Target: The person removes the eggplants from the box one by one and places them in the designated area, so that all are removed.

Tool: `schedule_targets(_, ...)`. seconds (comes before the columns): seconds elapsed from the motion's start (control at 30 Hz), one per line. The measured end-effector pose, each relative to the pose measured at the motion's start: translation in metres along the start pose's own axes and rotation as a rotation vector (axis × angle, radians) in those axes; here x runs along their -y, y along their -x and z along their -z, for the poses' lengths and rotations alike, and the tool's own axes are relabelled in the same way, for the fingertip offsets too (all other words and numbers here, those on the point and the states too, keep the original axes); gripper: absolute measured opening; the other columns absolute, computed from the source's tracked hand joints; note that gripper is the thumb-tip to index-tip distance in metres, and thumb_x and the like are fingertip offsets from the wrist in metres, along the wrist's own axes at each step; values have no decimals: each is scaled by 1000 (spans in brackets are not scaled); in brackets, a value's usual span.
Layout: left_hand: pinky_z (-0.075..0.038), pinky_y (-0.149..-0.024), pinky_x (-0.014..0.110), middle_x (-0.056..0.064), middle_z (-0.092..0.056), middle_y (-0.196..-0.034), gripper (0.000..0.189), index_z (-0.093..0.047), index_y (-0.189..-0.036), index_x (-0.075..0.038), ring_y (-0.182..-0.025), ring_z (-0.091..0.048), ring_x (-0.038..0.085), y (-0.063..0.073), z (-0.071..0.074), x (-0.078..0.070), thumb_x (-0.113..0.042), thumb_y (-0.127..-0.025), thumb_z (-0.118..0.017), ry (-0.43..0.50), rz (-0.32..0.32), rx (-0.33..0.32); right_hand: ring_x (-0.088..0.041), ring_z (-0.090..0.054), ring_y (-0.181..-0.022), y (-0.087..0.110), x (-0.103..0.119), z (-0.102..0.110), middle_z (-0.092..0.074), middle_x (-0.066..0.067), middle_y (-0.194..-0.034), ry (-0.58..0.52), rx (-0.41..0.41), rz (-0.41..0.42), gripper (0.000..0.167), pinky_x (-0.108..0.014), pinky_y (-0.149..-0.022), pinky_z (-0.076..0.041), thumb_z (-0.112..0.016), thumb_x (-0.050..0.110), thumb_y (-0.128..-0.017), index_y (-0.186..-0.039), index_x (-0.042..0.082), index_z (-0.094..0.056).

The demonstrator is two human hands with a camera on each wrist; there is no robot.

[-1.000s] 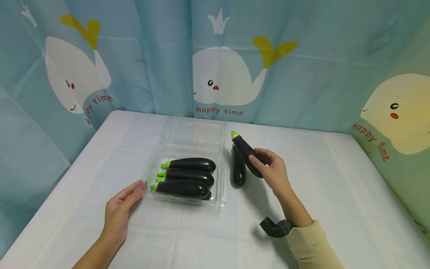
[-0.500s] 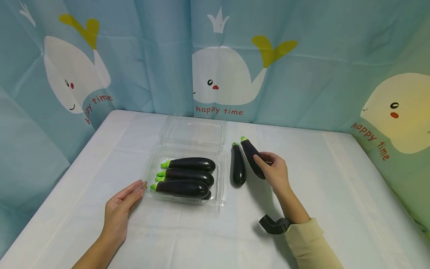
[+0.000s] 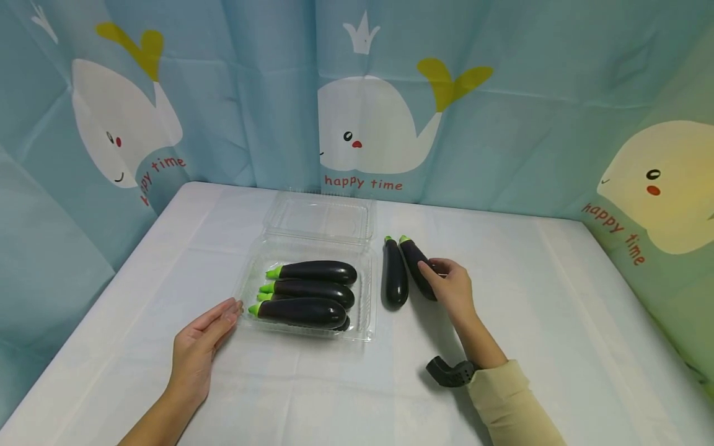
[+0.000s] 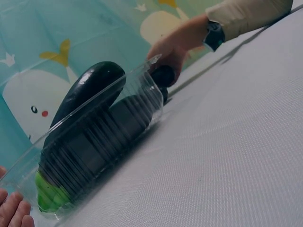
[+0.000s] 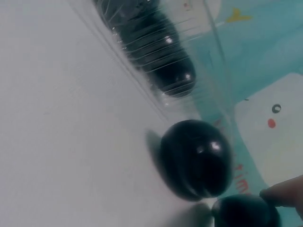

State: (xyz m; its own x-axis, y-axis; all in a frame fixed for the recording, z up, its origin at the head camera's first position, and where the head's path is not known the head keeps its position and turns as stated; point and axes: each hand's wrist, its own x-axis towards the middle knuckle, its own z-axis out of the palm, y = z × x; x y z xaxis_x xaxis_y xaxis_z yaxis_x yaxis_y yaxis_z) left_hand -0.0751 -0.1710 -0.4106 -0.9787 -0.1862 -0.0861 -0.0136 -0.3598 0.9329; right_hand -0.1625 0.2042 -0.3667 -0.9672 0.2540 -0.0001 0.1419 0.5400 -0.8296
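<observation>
1. Held eggplant (image 3: 413, 255): right of the clear container, dark body angled, green stem toward the curtain. Can't tell if its underside touches the table.
2. Right hand (image 3: 453, 288): grasping that eggplant around its wider half, thumb on the near side.
3. Loose eggplant (image 3: 396, 275): lies on the table between the held one and the container, stem also pointing away from the person.
4. Clear container (image 3: 366, 310): holds stacked eggplants (image 3: 318, 272), three on top, stems left; parts of others show below. Exact count hidden.
5. Lid (image 3: 323, 218): folded open, on the container's far side.
6. Left hand (image 3: 196, 350): not clenched, fingers extended, tips touching the container's left edge.
7. Black band (image 3: 450, 373) on right wrist, beige sleeve (image 3: 510, 396) above it.
8. White-covered table (image 3: 558, 310); blue whale-print curtain (image 3: 279, 93) behind.
</observation>
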Motion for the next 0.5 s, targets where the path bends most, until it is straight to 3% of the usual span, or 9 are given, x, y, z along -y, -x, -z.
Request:
schedule_targets(0.17, -45, -88, 23, -1, -66, -108, 34, -59, -118, 2, -103, -60, 11, 0, 0, 1, -8, -86, -64, 6, -15, 4, -33, -55, -99, -2, -6, -3, -58, -25, -109, 50, 15, 13, 47, -36, -76, -50, -62, 29, -88, -117, -7, -56)
schedule_targets(0.5, -45, -87, 22, -1, -66, -108, 35, -57, -119, 4, -103, -60, 11, 0, 0, 1, -7, -87, -64, 4, -26, 9, -33, -58, -94, -1, -7, -5, -61, -25, -103, 96, 48, 28, 48, -38, -75, -51, -61, 30, -88, -116, -8, -56)
